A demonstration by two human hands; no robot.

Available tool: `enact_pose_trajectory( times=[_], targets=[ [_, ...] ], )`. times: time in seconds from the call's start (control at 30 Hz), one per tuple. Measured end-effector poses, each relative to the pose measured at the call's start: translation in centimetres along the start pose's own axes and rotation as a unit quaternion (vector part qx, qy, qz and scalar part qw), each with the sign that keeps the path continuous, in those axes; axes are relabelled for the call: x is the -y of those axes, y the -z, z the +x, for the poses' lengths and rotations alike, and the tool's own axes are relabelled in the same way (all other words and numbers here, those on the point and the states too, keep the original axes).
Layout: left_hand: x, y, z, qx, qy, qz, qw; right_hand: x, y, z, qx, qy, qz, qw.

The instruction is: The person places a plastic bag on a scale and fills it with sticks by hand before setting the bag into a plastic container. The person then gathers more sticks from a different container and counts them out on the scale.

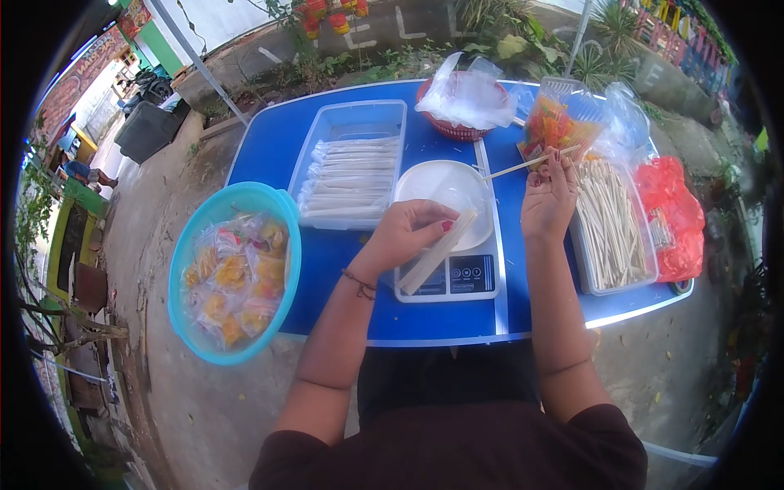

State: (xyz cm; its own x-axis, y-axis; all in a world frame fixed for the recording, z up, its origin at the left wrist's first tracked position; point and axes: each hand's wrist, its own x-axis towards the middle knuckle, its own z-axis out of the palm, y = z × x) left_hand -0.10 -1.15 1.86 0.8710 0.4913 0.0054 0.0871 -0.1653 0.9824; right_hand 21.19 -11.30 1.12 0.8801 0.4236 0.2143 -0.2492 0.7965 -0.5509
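"Turquoise plastic basin (296,253), farthest left of your grip: what have you got there?"

"Filled clear bags (233,271), yellow and orange inside. Nearer your left hand (408,233), beyond it, a clear tub (359,122) has rows of white-wrapped packets (353,167). I'd judge plenty is already packed."

"And your hands?"

"Your left fingers pinch a pale stick bundle (437,257) over the digital scale (474,273); I can't tell if it's fully wrapped. Your right hand (551,196) has its fingertips closed on a few thin sticks (510,170), pointing back towards the scale's plate."

"Anything left over?"

"Just right of that grip, many loose sticks (608,220) lie unwrapped in another tub (625,290), so bundling looks well short of finished. Past them sits a red plastic bag (674,212)."
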Motion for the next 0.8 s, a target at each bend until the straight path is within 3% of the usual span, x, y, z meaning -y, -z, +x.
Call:
enact_pose_trajectory(
  times=[0.1, 0.3, 0.33, 0.43, 0.53, 0.8],
  targets=[
    [-0.2, 0.0, -0.1, 0.001, 0.016, -0.011, 1.000, -0.2, 0.1, 0.1, 0.000, -0.086, 0.053, 0.995],
    [0.6, 0.0, 0.1, 0.007, -0.016, -0.042, 0.999, -1.3, -1.2, -1.7, 0.067, -0.180, -0.041, 0.980],
    [0.7, 0.0, 0.2, 0.004, -0.018, -0.042, 0.999, -1.4, -1.1, -1.7, 0.124, -0.167, -0.071, 0.976],
    [0.4, 0.0, 0.1, -0.008, 0.004, -0.057, 0.998, -1.1, -2.2, -2.5, 0.154, -0.109, -0.241, 0.952],
    [0.1, 0.1, 0.0, -0.013, 0.017, -0.072, 0.997, -1.4, -3.2, -3.2, 0.185, -0.024, -0.247, 0.951],
    [0.1, 0.1, 0.0, -0.028, 0.013, -0.090, 0.995, -1.0, -2.0, -2.7, 0.276, 0.009, -0.353, 0.894]
  ],
)
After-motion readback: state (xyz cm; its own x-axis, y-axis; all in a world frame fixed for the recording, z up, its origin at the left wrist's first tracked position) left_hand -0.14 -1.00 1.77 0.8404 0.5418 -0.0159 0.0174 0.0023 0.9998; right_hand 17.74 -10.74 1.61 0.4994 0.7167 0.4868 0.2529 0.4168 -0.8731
